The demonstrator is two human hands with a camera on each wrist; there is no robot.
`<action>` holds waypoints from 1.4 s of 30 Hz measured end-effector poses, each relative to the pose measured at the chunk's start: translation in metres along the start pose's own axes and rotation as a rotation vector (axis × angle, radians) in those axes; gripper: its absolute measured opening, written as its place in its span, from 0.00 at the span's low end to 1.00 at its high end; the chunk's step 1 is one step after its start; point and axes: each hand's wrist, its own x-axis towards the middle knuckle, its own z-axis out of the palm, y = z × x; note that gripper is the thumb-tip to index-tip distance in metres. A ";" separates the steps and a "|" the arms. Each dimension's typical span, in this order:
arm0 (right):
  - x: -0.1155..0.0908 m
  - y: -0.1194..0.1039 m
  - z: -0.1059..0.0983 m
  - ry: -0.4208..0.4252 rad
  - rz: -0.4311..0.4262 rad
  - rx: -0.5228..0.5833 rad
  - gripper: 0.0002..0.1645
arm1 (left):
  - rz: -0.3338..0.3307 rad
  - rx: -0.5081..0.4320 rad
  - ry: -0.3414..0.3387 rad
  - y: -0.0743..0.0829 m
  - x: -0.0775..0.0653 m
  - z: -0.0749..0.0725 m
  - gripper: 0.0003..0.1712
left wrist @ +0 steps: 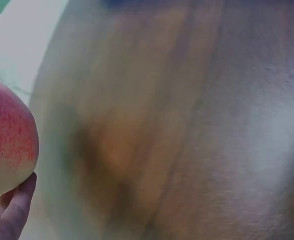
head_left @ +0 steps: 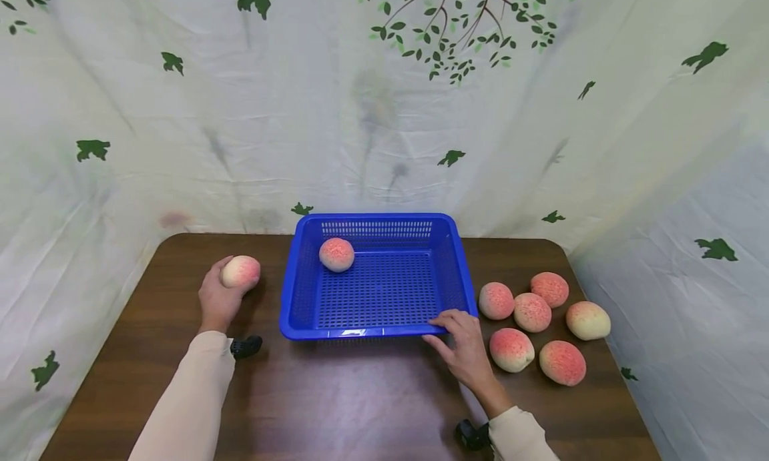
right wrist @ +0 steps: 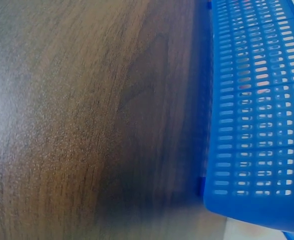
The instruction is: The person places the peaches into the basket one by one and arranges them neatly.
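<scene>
My left hand [head_left: 221, 297] grips a pink-and-cream peach [head_left: 241, 272] above the left side of the table. In the left wrist view that peach [left wrist: 10, 142] shows at the left edge, fingertips against its underside. A blue plastic basket [head_left: 378, 331] with slotted walls stands at the middle of the table, and one peach [head_left: 336, 255] lies inside at its back left. With the thumb outside and the fingers over the rim, my right hand [head_left: 465, 347] holds the basket near its front right corner. The right wrist view shows the basket's slotted side [right wrist: 257, 120], but not the hand.
Several peaches [head_left: 532, 312] lie loose on the brown wooden table [head_left: 354, 407], right of the basket and close to the right hand. Behind the table hangs a pale curtain [head_left: 270, 127] with green leaf prints, which also runs along both sides.
</scene>
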 end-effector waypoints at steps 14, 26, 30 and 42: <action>-0.001 0.001 0.001 0.019 -0.008 0.000 0.17 | -0.037 -0.098 -0.016 0.031 -0.007 -0.023 0.45; 0.000 -0.002 -0.001 0.004 0.017 -0.001 0.16 | 0.043 -0.102 -0.074 0.072 -0.008 -0.037 0.46; 0.001 -0.003 -0.003 -0.002 0.029 0.000 0.16 | 0.020 -0.146 -0.095 0.091 -0.005 -0.037 0.45; 0.002 -0.004 -0.003 -0.003 0.035 0.013 0.16 | 0.110 -0.154 -0.156 0.134 -0.015 -0.025 0.42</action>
